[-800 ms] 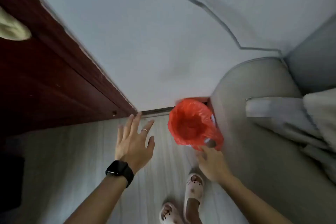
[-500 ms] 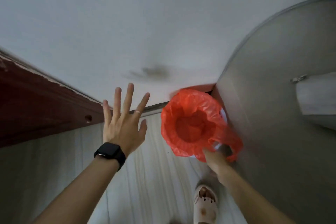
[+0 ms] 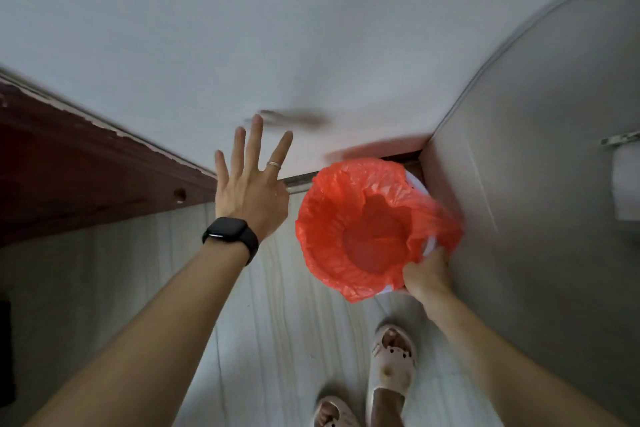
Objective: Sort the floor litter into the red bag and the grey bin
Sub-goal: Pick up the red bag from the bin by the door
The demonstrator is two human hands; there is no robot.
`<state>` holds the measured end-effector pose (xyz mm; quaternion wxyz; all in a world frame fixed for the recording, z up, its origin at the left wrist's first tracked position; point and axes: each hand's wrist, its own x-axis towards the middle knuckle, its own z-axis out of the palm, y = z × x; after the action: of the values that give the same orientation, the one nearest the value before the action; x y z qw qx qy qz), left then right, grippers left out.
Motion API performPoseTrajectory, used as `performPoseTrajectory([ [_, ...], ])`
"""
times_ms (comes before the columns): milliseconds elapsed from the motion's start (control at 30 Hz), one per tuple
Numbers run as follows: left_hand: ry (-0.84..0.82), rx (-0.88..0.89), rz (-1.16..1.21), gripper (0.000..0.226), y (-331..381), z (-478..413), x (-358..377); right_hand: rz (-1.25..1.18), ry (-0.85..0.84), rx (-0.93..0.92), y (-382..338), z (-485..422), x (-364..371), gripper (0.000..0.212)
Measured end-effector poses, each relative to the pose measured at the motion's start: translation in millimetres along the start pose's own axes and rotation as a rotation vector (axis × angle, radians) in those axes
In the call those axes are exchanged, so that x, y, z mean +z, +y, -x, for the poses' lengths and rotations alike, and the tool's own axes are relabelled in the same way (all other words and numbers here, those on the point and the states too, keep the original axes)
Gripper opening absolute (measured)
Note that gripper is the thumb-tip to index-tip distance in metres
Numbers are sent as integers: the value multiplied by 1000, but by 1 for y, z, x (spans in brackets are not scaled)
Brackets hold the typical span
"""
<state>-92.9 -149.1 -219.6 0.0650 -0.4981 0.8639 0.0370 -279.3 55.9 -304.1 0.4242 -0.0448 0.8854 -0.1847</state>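
Observation:
A red plastic bag point(image 3: 346, 218) lines a small white container whose rim point(image 3: 417, 184) shows at the far right. It stands on the pale floor in the corner by the wall. My right hand point(image 3: 427, 276) grips the bag's near right edge together with the rim. My left hand point(image 3: 251, 184) is raised to the left of the bag, fingers spread and straight, holding nothing, with a ring and a black watch on it. No litter and no grey bin are in view.
A dark red wooden door or frame point(image 3: 86, 177) runs along the left. A grey upholstered piece point(image 3: 536, 184) stands close on the right, touching the bag. The white wall point(image 3: 311, 28) is ahead. My feet in beige slippers point(image 3: 389, 367) stand on the pale plank floor point(image 3: 277, 340).
My right hand has closed on the bag's near right edge and rim. My head has moved closer and lower; my left hand stays raised and spread.

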Motion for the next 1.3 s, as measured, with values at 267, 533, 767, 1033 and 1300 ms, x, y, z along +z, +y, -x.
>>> performPoseTrajectory([
  [267, -454, -600, 652, 88, -13, 160, -141, 129, -305, -200, -1, 158, -103, 47],
  [533, -247, -915, 944, 52, -53, 340, -282, 400, -46, -688, -63, 372, -202, 60],
  [767, -1, -1101, 925, 48, -61, 472, -357, 613, -141, -1075, -109, 469, -204, 46],
  [1033, 209, -1429, 1035, 48, -15, 624, -381, 541, -626, -1217, -126, 549, -162, 21],
  [1300, 552, -1797, 1267, 47, 101, 775, -373, 902, -985, -1587, -44, 653, -125, 22],
])
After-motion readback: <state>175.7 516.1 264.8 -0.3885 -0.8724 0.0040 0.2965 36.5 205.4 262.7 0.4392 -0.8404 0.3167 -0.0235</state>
